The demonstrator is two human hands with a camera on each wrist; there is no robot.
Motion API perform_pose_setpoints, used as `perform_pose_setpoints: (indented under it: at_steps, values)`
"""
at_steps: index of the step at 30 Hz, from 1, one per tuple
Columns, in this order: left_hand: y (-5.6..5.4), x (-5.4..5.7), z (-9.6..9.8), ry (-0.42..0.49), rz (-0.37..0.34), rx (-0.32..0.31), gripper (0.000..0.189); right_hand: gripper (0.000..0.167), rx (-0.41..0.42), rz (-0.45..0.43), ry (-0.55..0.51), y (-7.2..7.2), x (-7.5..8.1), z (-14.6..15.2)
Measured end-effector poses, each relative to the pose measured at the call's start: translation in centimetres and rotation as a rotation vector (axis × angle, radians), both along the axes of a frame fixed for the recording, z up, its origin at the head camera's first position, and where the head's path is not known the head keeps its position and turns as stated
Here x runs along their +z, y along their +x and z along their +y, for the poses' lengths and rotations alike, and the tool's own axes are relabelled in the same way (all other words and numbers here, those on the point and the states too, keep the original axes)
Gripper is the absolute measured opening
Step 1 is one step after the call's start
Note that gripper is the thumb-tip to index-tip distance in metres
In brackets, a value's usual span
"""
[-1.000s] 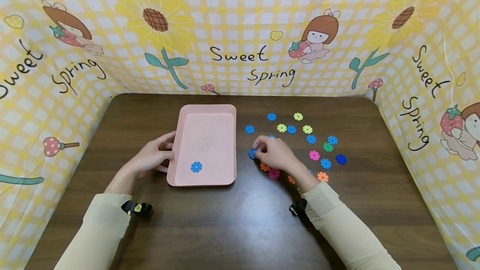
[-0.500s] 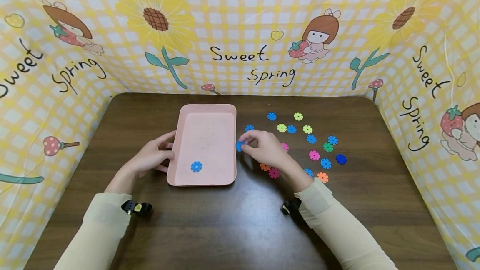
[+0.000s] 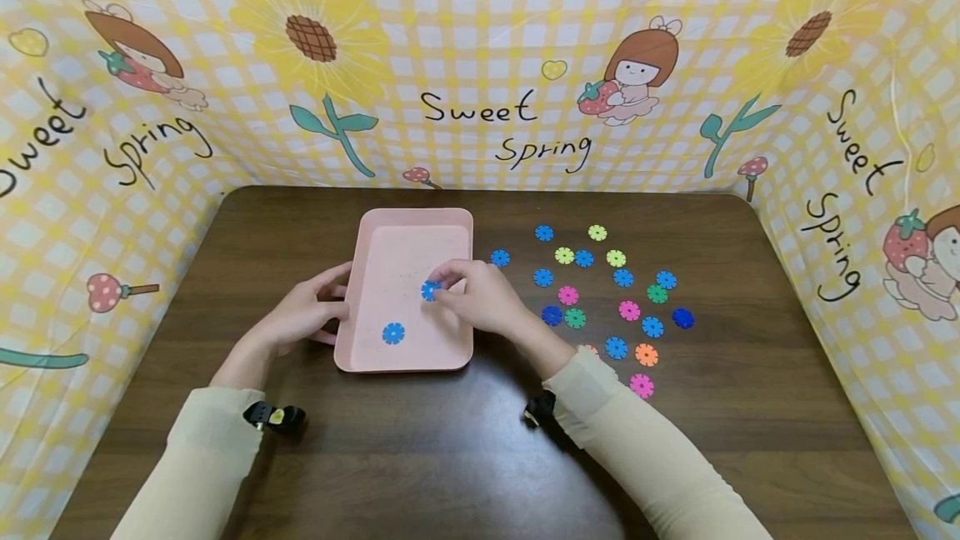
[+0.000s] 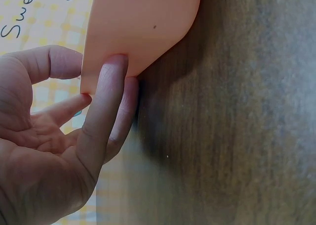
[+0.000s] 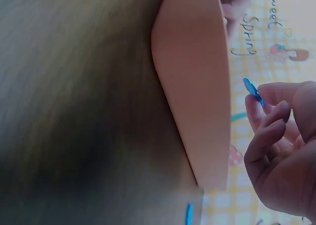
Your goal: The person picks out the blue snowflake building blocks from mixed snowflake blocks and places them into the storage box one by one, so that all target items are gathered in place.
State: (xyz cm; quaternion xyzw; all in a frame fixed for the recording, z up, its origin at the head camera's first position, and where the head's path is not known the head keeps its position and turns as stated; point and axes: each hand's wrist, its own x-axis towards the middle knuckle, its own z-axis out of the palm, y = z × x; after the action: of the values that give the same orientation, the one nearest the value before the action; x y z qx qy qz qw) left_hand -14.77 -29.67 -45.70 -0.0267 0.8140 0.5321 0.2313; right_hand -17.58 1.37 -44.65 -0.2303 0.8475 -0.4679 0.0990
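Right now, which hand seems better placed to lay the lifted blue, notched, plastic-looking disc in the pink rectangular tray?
The right hand, I'd judge: it pinches the blue disc above the pink tray. The left hand holds no disc; it touches the tray's outer left side.

On the desk [image 3: 420,473] before you, the tray [image 3: 405,248] lies left of the scattered discs [image 3: 583,258]. Your left hand [image 3: 298,313] touches the tray's left side; your right hand [image 3: 480,297] is above its right half, with a disc [image 3: 429,291] between its fingertips. Another disc [image 3: 393,333] lies in the tray, nearer you and left of the pinched one. Cloth [image 3: 457,32] stands behind the desk and along its left and right sides.
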Motion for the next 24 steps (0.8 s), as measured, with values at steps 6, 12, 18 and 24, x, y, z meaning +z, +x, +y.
perform_pose_setpoints:
  at_steps: [6, 12, 18, 24]
  values:
    - [0.0, 0.1, 0.0, 0.0, 0.002, 0.001, 0.084, 0.015, 0.029, -0.006, 0.026, -0.2, -0.9, -2.5]
    - [0.0, 0.2, 0.0, 0.001, 0.0, 0.004, 0.083, 0.014, 0.037, -0.009, 0.053, -0.6, -1.4, -4.5]
    - [0.0, 0.2, 0.0, 0.011, 0.003, 0.009, 0.083, 0.014, 0.016, -0.038, 0.095, -0.7, -2.0, -5.9]
    - [0.0, 0.2, 0.0, 0.013, -0.001, 0.008, 0.083, 0.013, -0.004, -0.055, 0.167, -0.6, -2.7, -6.6]
